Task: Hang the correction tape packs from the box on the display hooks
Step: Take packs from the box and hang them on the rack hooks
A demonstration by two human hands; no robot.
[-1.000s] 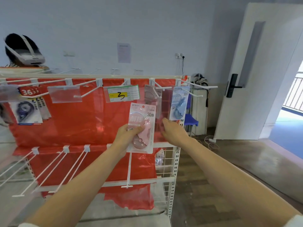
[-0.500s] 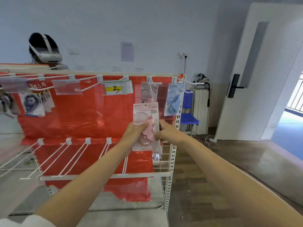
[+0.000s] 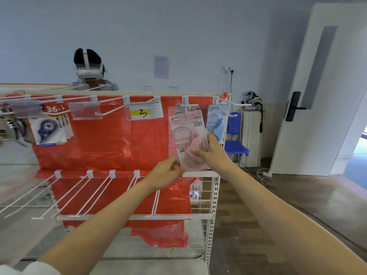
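A pink correction tape pack marked 30m is raised in front of the top row of white hooks, its upper edge just below a hook that carries another pink pack. My right hand pinches the pack's lower right side. My left hand holds its bottom left corner. A blue pack hangs on the hook to the right. Dark packs hang at the far left. The box is out of view.
The rack has a red backing sheet, a lower row of bare hooks and a price label marked 3. A person wearing a headset stands behind the rack. A blue chair and a white door are to the right.
The pink pack has risen and moved right toward the top hook. My right hand has taken hold of its lower right side, and my left hand has slid down to the bottom corner.
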